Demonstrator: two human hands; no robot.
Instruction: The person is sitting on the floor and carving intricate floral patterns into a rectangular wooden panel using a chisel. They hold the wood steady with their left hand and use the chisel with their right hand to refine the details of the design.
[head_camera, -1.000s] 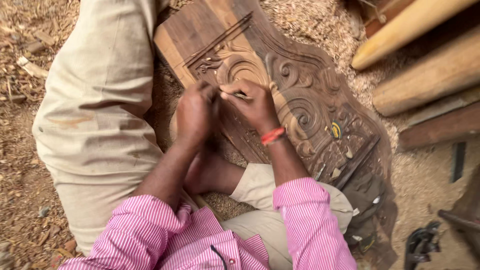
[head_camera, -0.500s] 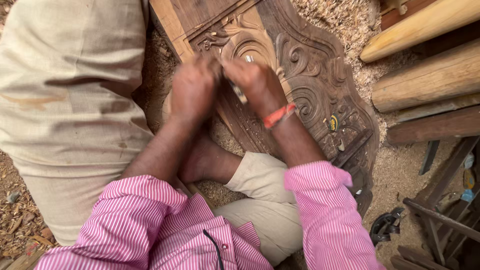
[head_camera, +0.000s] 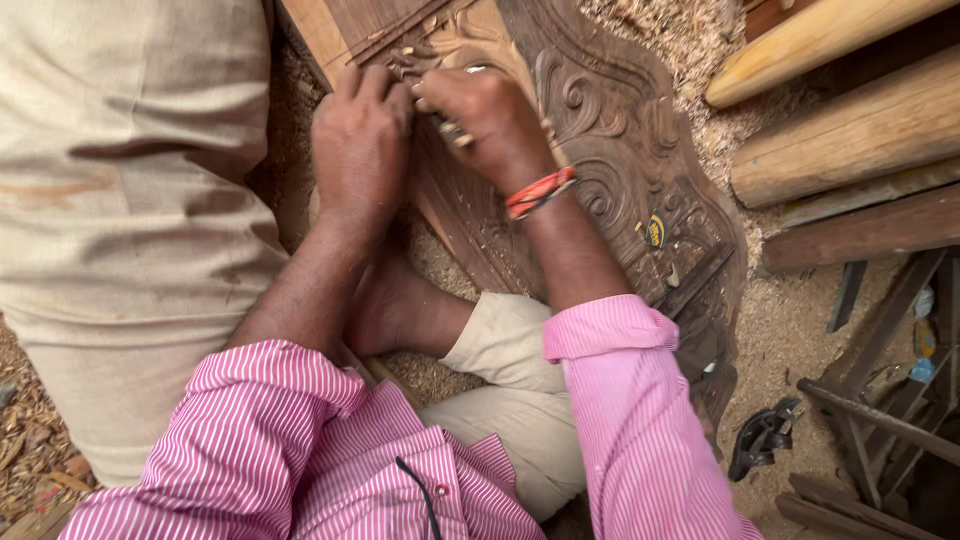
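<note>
Carved wooden panel (head_camera: 640, 150): dark, scroll-patterned slab, lying flat on the sawdust-strewn floor (head_camera: 790, 320) before the seated person's folded legs. Judged heavy, rigid, raised relief liable to chip; best lifted by the plain outer edges. Left hand (head_camera: 360, 140) rests clenched on the carving. Right hand (head_camera: 495, 120), fingers closed around a slim carving tool (head_camera: 452, 130), presses beside it. Timber beams (head_camera: 850, 120) lie near.

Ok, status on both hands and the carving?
Left hand pressed on the carved wooden panel. Right hand closed on a slim carving tool, tip hidden. Wood chips on panel, nothing blocking.
</note>
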